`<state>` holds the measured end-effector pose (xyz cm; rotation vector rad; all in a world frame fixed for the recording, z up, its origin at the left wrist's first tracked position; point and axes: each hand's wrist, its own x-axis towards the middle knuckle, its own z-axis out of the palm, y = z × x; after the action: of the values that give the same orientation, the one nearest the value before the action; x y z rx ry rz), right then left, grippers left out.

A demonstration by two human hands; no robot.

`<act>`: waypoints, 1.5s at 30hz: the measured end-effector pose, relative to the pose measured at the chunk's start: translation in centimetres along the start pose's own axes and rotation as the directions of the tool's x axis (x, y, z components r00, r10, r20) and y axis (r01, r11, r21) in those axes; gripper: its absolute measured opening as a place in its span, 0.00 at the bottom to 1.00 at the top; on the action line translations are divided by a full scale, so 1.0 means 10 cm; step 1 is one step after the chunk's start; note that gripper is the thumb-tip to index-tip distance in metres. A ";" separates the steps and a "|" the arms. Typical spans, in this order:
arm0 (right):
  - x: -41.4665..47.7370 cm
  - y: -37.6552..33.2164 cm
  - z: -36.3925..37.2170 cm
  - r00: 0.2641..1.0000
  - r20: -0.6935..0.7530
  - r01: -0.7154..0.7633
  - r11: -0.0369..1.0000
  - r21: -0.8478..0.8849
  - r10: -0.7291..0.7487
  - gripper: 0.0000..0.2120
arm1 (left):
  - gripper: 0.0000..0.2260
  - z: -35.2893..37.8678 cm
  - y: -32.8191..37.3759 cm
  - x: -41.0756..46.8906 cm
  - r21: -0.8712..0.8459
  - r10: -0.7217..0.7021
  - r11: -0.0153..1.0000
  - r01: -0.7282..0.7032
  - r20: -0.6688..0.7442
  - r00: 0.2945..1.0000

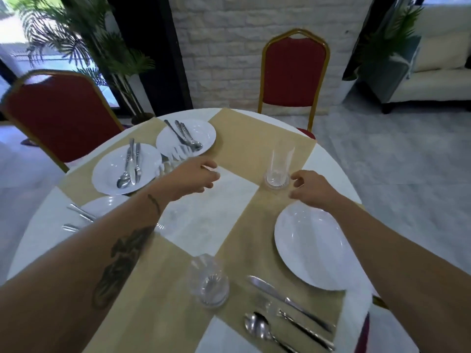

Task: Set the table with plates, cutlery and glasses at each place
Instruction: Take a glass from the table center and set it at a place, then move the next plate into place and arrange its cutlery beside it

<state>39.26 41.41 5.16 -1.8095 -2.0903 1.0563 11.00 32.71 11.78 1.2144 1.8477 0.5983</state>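
A tall glass [279,169] stands right of centre on the tan runner [158,289]. The right hand [313,189] is just beside it, fingers loosely curled and apart. The left hand [193,177] hovers mid-frame, fingers bent and empty. An empty plate [311,245] lies lower right. Red chairs [294,72] ring the round white table [33,238], with a pale brick wall [224,47] behind.

A white round table [38,250] is wearing tan runners [158,289] crossing in a checker pattern. White plates [311,245], silver cutlery [288,299] and clear glasses [277,171] are showing across it. Red chairs [61,115] with gold frames are standing at upper left and upper centre, before a pale brick-patterned wall [229,47] and green palms [76,42].
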 end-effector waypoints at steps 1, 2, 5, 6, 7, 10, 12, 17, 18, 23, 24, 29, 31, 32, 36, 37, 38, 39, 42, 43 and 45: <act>-0.12 -0.11 0.00 1.000 -0.007 0.014 1.000 0.005 -0.014 0.27 | 0.16 -0.10 -0.09 -0.12 -0.015 -0.002 1.000 0.002 -0.009 1.000; -0.28 -0.27 0.04 0.999 -0.013 0.036 0.999 0.024 -0.035 0.25 | 0.16 -0.22 -0.21 -0.28 -0.028 -0.004 1.000 0.003 -0.022 1.000; -0.70 -0.76 0.13 0.995 -0.045 0.089 0.985 0.148 -0.084 0.19 | 0.15 -0.52 -0.55 -0.71 -0.073 0.000 0.997 -0.004 -0.046 0.999; -0.86 -0.95 0.20 0.994 -0.053 0.107 0.976 0.187 -0.099 0.17 | 0.15 -0.63 -0.69 -0.87 -0.085 0.000 0.996 -0.004 -0.047 0.999; -0.99 -1.13 0.25 0.992 -0.053 0.124 0.967 0.222 -0.115 0.16 | 0.14 -0.71 -0.81 -1.01 -0.089 -0.004 0.996 0.000 -0.053 0.999; -1.36 -1.68 0.50 0.984 -0.035 0.178 0.941 0.287 -0.175 0.13 | 0.13 -0.95 -1.24 -1.39 -0.086 -0.025 0.996 0.020 -0.063 0.998; -1.56 -2.01 0.71 0.977 -0.017 0.205 0.919 0.337 -0.212 0.13 | 0.13 -1.07 -1.51 -1.61 -0.113 -0.072 0.992 0.064 -0.075 0.995; -1.88 -2.53 1.38 0.964 0.090 0.199 0.905 0.376 -0.249 0.14 | 0.08 -1.21 -2.16 -1.94 -0.143 -0.158 0.980 0.139 -0.134 0.978; -1.92 -2.60 1.55 0.962 0.117 0.185 0.907 0.377 -0.245 0.14 | 0.09 -1.24 -2.30 -1.97 -0.161 -0.183 0.974 0.157 -0.163 0.970; -1.87 -2.65 2.44 0.957 0.260 0.027 0.934 0.356 -0.126 0.20 | 0.11 -1.27 -2.81 -2.00 -0.189 -0.311 0.946 0.264 -0.292 0.904; -1.84 -2.63 2.59 0.957 0.277 -0.013 0.937 0.350 -0.090 0.22 | 0.12 -1.25 -2.88 -1.99 -0.196 -0.328 0.940 0.279 -0.301 0.895; -1.49 -2.45 3.22 0.937 0.282 -0.314 0.847 0.428 0.205 0.29 | 0.22 -1.04 -3.15 -1.92 0.014 -0.302 0.948 0.318 -0.275 0.913; -1.34 -2.41 3.40 0.896 0.354 -0.427 0.736 0.525 0.267 0.26 | 0.26 -0.98 -3.22 -1.86 0.043 -0.298 0.948 0.316 -0.237 0.925; -1.31 -2.42 3.47 0.880 0.391 -0.460 0.681 0.569 0.268 0.22 | 0.28 -0.97 -3.24 -1.85 0.063 -0.304 0.944 0.324 -0.216 0.928; -1.27 -2.50 3.67 0.876 0.439 -0.471 0.553 0.687 0.201 0.17 | 0.30 -0.94 -3.30 -1.79 0.155 -0.274 0.937 0.313 -0.231 0.934; -1.28 -2.51 3.71 0.893 0.407 -0.441 0.546 0.712 0.192 0.18 | 0.29 -0.92 -3.31 -1.80 0.183 -0.247 0.938 0.293 -0.239 0.939; -1.27 -2.51 3.76 0.908 0.368 -0.415 0.542 0.731 0.199 0.18 | 0.29 -0.91 -3.33 -1.80 0.215 -0.232 0.935 0.284 -0.236 0.944; -1.29 -2.50 3.79 0.921 0.325 -0.389 0.558 0.733 0.216 0.16 | 0.28 -0.90 -3.33 -1.80 0.246 -0.214 0.931 0.271 -0.235 0.948; -1.39 -2.42 3.80 0.935 0.236 -0.352 0.621 0.700 0.264 0.11 | 0.26 -0.89 -3.35 -1.90 0.284 -0.178 0.928 0.240 -0.228 0.957; -1.44 -2.40 3.78 0.934 0.226 -0.353 0.622 0.699 0.277 0.11 | 0.26 -0.88 -3.36 -1.94 0.294 -0.167 0.928 0.228 -0.217 0.962; -1.51 -2.36 3.77 0.929 0.226 -0.364 0.611 0.703 0.294 0.11 | 0.25 -0.87 -3.37 -2.03 0.306 -0.156 0.929 0.210 -0.192 0.969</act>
<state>3.09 12.68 -3.31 -1.7141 -1.0455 1.7721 -9.64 0.63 -1.06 1.2088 2.2375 0.3026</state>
